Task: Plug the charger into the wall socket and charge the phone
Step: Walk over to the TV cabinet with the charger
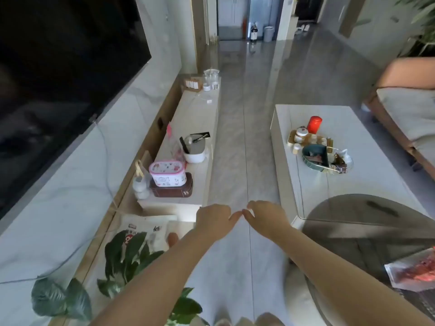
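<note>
My left hand point(214, 221) and my right hand point(266, 216) are stretched out over the floor, fingers curled, with their fingertips touching each other. Nothing shows in either hand. A dark socket plate point(160, 122) sits on the wooden strip behind the low TV cabinet point(188, 114). A small white block point(209, 101), perhaps the charger, lies on the cabinet's far part with a thin white cable beside it. I cannot make out a phone for certain.
A large TV point(58, 67) hangs on the left wall. The cabinet carries a patterned box point(167, 173) on a brown case and a white tub point(195, 151). A white coffee table point(329, 180) and a round glass table point(367, 231) stand to the right. A leafy plant point(127, 255) is near left.
</note>
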